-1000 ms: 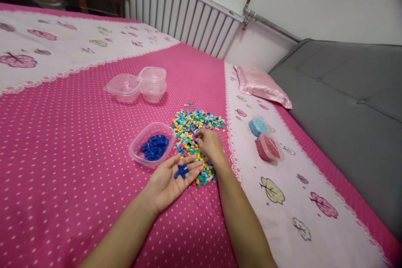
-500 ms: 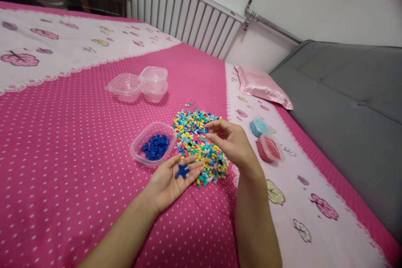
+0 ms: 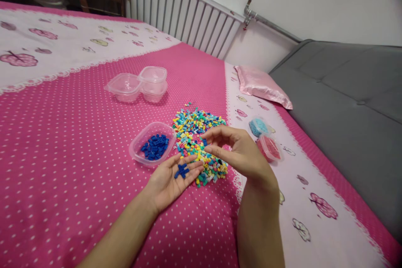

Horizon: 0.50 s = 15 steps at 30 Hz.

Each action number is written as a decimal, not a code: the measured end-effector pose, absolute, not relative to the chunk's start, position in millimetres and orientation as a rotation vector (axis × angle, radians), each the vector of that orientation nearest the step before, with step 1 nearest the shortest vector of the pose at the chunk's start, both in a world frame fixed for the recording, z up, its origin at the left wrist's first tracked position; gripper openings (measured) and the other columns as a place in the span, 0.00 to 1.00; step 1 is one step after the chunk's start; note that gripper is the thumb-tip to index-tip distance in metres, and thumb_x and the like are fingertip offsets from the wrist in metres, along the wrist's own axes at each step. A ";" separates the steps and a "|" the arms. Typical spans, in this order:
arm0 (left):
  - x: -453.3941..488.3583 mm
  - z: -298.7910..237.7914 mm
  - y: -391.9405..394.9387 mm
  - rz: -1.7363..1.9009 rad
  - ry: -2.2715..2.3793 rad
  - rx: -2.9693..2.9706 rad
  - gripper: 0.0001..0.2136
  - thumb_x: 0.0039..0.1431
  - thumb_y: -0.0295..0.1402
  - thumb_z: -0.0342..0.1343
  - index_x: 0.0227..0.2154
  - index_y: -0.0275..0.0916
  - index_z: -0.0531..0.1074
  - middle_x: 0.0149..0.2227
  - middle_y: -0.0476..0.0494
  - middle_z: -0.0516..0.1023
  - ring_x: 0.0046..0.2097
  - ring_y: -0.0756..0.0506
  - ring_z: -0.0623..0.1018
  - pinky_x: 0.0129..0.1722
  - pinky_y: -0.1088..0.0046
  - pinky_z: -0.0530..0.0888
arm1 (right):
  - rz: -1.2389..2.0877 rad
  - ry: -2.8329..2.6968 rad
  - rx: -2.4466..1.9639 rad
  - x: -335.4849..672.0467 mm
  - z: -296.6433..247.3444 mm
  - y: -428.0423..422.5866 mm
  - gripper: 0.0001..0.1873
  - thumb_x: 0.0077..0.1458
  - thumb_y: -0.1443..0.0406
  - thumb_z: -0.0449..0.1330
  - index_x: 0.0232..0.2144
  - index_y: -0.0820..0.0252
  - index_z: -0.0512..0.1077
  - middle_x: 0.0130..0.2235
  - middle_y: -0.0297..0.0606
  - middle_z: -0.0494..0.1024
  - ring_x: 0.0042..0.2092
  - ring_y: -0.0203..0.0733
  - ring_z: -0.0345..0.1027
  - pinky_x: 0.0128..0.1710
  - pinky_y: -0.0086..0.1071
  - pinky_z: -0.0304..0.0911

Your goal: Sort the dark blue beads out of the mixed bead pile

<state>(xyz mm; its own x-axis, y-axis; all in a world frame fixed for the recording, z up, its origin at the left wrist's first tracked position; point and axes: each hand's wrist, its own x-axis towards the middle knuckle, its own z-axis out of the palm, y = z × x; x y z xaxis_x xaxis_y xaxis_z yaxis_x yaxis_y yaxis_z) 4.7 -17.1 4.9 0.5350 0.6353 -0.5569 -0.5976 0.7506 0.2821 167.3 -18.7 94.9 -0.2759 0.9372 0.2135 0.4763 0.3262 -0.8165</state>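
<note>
Several small dark-blue toy bricks [image 3: 181, 171] lie in a little cluster on my left hand [image 3: 171, 182], which is palm up with its fingers stretched out. Over the pile of mixed-colour toy bricks [image 3: 201, 123] hovers my right hand [image 3: 234, 146], its thumb and fingertips curled together. A blue brick [image 3: 204, 142] shows between those tips. Left of the pile, just beyond my left fingers, stands a clear plastic container [image 3: 134, 150] with many loose blue bricks [image 3: 155, 146] inside.
Clear plastic containers [image 3: 125, 88] stand farther back on the pink dotted bedsheet [image 3: 78, 155]. To the right are a container of light-blue pieces [image 3: 258, 126] and one of red pieces [image 3: 268, 148]. A pink pillow [image 3: 262, 86] lies by the grey headboard [image 3: 342, 104].
My right hand has moved slightly down and toward me over the pile, its wrist more bent. My left hand and its blue bricks stay nearly in place.
</note>
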 end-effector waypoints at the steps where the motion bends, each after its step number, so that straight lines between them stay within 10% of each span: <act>1: 4.7 4.4 -17.0 0.733 0.683 0.060 0.16 0.65 0.31 0.41 0.46 0.23 0.66 0.40 0.25 0.77 0.39 0.41 0.80 0.38 0.73 0.77 | 0.828 -1.904 -1.248 167.5 94.8 -18.8 0.09 0.49 0.67 0.63 0.35 0.61 0.74 0.32 0.34 0.77 0.33 0.33 0.69 0.33 0.28 0.63; 15: 3.7 4.5 -18.1 0.740 0.683 0.060 0.18 0.64 0.31 0.41 0.50 0.23 0.63 0.38 0.25 0.78 0.38 0.42 0.81 0.39 0.72 0.77 | 0.590 -1.897 -1.472 167.9 78.3 -2.6 0.09 0.52 0.66 0.58 0.36 0.58 0.75 0.34 0.36 0.79 0.33 0.35 0.70 0.33 0.30 0.63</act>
